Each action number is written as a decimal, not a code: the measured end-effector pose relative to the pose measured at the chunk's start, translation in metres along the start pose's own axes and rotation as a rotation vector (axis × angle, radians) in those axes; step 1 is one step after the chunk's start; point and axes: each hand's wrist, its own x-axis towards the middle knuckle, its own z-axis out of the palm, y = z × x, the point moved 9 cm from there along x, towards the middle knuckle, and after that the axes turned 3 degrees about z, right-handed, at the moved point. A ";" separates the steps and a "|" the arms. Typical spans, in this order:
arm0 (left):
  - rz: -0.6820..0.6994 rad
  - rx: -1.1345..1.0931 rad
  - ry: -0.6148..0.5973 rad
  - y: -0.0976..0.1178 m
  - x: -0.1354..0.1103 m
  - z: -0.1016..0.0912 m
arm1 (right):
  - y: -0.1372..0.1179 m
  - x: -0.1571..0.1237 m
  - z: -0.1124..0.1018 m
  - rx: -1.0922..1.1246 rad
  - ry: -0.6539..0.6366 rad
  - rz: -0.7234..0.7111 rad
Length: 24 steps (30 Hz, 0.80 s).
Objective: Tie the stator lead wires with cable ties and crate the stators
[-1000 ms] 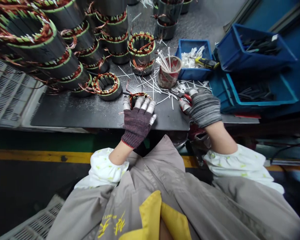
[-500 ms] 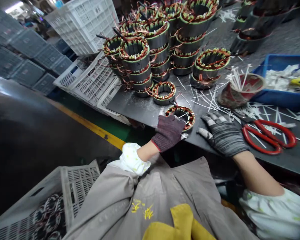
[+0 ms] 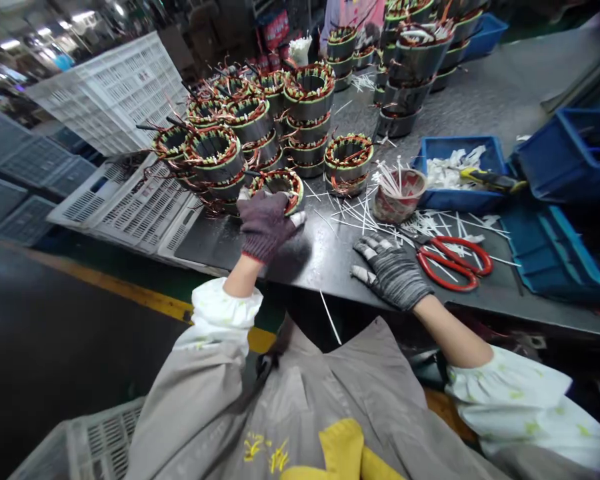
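Since the wound stator [image 3: 280,183] looks heavy and stiff, best held by its steel core [image 3: 294,202], not its copper windings [image 3: 273,179], the left hand [image 3: 264,225] cups it on the bench [image 3: 215,243], the open right hand [image 3: 393,273] empty to its right.

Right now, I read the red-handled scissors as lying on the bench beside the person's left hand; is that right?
Not quite: the head view shows the red-handled scissors on the bench beside the right hand, not the left hand.
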 end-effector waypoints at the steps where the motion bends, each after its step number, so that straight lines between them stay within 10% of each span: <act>1: -0.026 0.073 -0.052 -0.006 0.011 0.011 | 0.000 0.000 0.000 0.004 -0.006 0.001; 8: -0.038 0.242 -0.254 -0.018 0.056 0.042 | -0.001 0.004 -0.002 0.040 -0.025 0.027; 13: 0.173 -0.007 0.087 0.057 0.122 0.019 | 0.000 0.005 -0.004 0.077 -0.011 0.013; 16: 0.249 -0.081 -0.156 0.093 0.154 0.067 | 0.000 0.004 -0.005 0.105 -0.013 0.000; 20: 0.161 -0.158 -0.296 0.089 0.163 0.110 | -0.003 0.006 -0.007 0.114 -0.019 0.008; 24: -0.047 -0.631 -0.183 0.059 0.155 0.098 | -0.001 0.008 -0.010 0.116 -0.040 0.034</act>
